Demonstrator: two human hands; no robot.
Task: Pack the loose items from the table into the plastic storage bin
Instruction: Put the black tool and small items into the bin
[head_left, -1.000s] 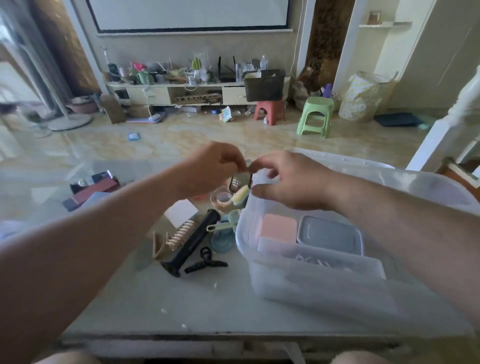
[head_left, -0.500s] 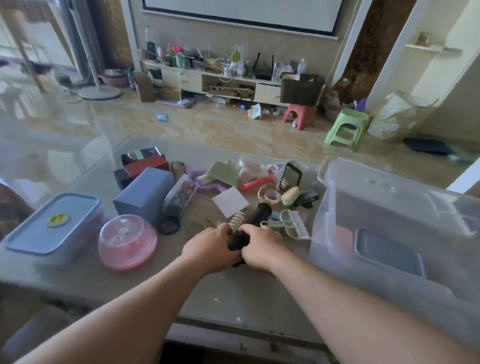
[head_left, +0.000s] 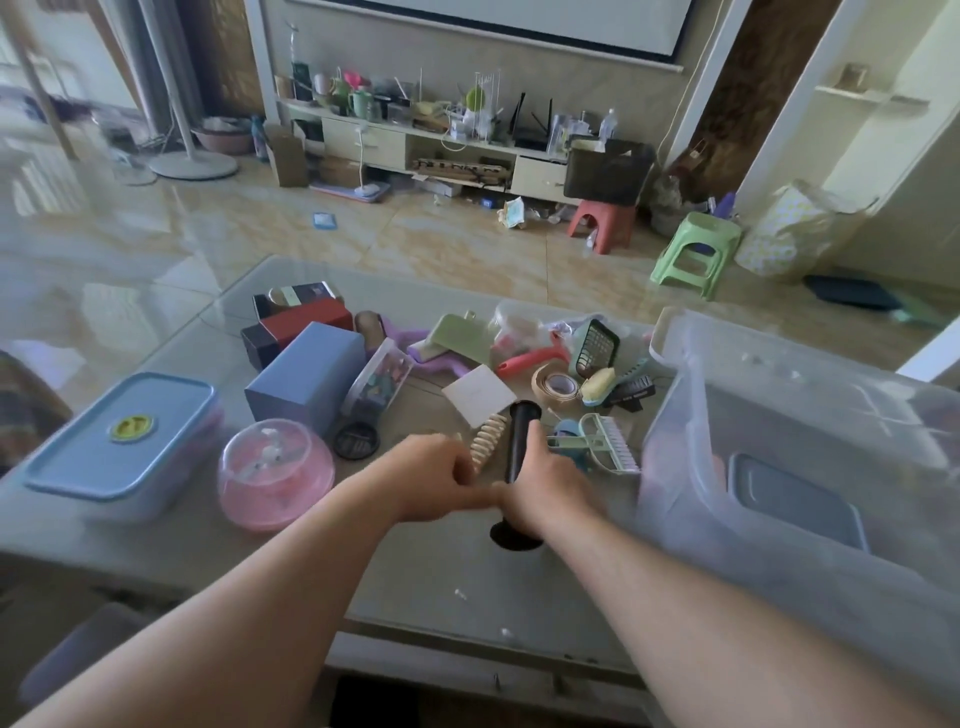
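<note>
My right hand (head_left: 548, 488) grips the middle of a black tube (head_left: 521, 441) with a flared base, held nearly upright over the table. My left hand (head_left: 434, 478) is right beside it with curled fingers that reach toward the right hand. It is blurred, so I cannot make out whether it holds anything. A beige spiral clip (head_left: 487, 440) lies just behind the left hand. The clear plastic storage bin (head_left: 789, 395) stands at the right and holds a grey-lidded box (head_left: 795, 501).
On the table lie a blue-lidded box (head_left: 124, 436), a pink domed container (head_left: 275, 473), a blue carton (head_left: 306, 384), a white card (head_left: 485, 396), a tape roll (head_left: 558, 385) and a green brush (head_left: 605, 447). The table's front edge (head_left: 467, 639) is near me.
The black tube has swung from lying slanted on the table to nearly upright in my right hand. My left hand has come off its lower end and sits beside it.
</note>
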